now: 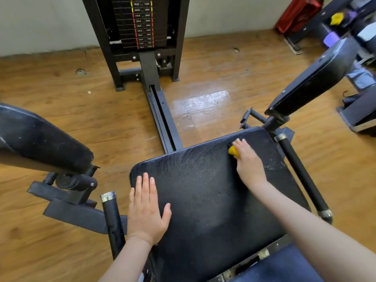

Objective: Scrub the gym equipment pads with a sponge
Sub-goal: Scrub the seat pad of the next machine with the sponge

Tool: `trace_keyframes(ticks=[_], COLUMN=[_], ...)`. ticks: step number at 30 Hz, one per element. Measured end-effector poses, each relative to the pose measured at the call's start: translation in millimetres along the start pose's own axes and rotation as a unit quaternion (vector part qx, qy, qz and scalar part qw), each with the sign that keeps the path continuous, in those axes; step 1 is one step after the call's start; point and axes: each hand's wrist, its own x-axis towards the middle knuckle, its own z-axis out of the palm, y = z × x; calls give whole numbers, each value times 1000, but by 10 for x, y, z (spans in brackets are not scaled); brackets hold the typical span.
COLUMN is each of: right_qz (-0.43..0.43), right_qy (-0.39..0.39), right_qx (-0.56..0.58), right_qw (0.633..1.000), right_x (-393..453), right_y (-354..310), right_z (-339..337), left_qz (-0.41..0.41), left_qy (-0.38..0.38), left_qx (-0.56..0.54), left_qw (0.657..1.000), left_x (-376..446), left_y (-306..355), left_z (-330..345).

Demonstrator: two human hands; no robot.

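The left hand (145, 208) lay flat on the near left part of the black seat pad (203, 190), fingers straight and close together, thumb spread to the side, palm down on the leather. The right hand (247, 159) reached across to the far right corner of the same pad, its fingers curled round a yellow sponge (233, 150) and pressing it against the surface. Only a small part of the sponge showed, at the left side of the hand. Pale streaks and specks marked the pad just right of that hand.

A long black pad (40, 139) stood out to the left of the seat on a metal bracket, and another black pad (317, 78) rose tilted beyond the seat's far right corner. Two black handles with silver caps flanked the seat, one on the left (112, 216) and one on the right (301, 174). A dark rail (162, 115) ran along the wooden floor (81, 98) from the seat to a weight stack (142, 23) against the pale wall. A red bag (295, 15) leaned near the wall at the upper right, beside more dark equipment.
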Motion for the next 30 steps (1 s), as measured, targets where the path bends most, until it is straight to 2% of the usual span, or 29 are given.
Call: trace_keyframes(ticks=[2, 4, 5, 7, 9, 11, 14, 17, 19, 21, 23, 26, 28, 30], right_qz=[-94, -129, -99, 35, 167, 197, 113, 10, -53, -65, 48, 256, 296, 275], right_qy=[-55, -47, -21, 26, 41, 68, 80, 48, 18, 38, 76, 111, 112, 129], right_qx=[-16, -42, -40, 5, 52, 56, 29, 21, 4, -12, 21, 64, 57, 36], right_qw=[994, 990, 994, 999, 984, 976, 990, 999, 998, 997, 996, 958, 947, 952], right_x=[-175, -168, -121, -3, 72, 64, -175, -508, -550, -416, -267, -218, -259, -301], right_y=[-26, 153, 306, 582, 724, 634, 292, 9, -26, 148, 440, 713, 655, 476], right_z=[-28, -165, -230, -361, -367, -274, -74, 133, 95, -46, -240, -396, -334, -209], left_qz=[0, 0, 0, 2, 2, 3, 3, 0, 2, 5, 5, 4, 7, 8], left_qy=[-5, -2, 0, 2, 2, 4, 1, 0, -2, 2, 3, 3, 6, 10], left_qx=[2, 3, 1, -1, 2, 3, 3, 5, 3, 2, 1, 2, 0, 3], left_qw=[1000, 1000, 1000, 1000, 1000, 1000, 1000, 1000, 1000, 1000, 1000, 1000, 1000, 1000], left_x=[2, 3, 2, 7, 3, 5, 11, 12, 9, 8, 8, 11, 11, 15], left_y=[-2, -5, -7, -6, -5, -2, 0, 0, 7, 5, 4, 4, 7, 9], left_z=[-5, 0, -2, -7, 3, 7, 6, 2, -12, -10, -8, -5, -5, 2])
